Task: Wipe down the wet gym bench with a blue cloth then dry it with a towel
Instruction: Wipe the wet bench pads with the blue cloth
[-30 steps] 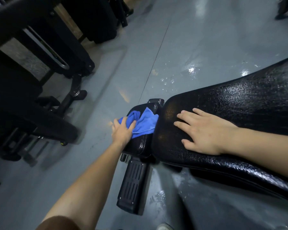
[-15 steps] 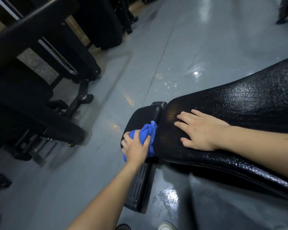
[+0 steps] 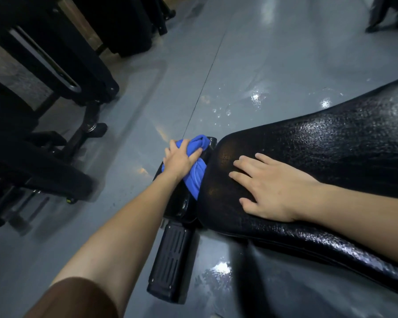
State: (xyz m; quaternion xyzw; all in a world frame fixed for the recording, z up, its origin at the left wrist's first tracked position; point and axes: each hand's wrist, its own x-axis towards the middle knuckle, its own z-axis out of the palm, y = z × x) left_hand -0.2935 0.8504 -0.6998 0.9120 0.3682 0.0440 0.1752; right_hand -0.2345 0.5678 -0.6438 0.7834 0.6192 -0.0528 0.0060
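The black gym bench [image 3: 331, 143] runs from the centre to the right edge, its textured pad glistening with wet spots. A smaller black seat pad [image 3: 182, 203] adjoins its left end. My left hand [image 3: 179, 160] grips a bunched blue cloth [image 3: 197, 173] and presses it on that smaller pad, right at the gap between the two pads. My right hand [image 3: 271, 187] lies flat with fingers spread on the end of the main pad. No towel is in view.
A black ribbed foot plate [image 3: 170, 260] sticks out below the seat pad. Black gym machines with frames and legs [image 3: 55, 111] stand at the left. The grey floor [image 3: 239, 65] has wet patches beyond the bench and near its base. Dark equipment sits at the top right [image 3: 388, 14].
My left hand with the blue cloth slid toward me along the seat pad, then back away to its far end. My right hand has stayed flat on the bench.
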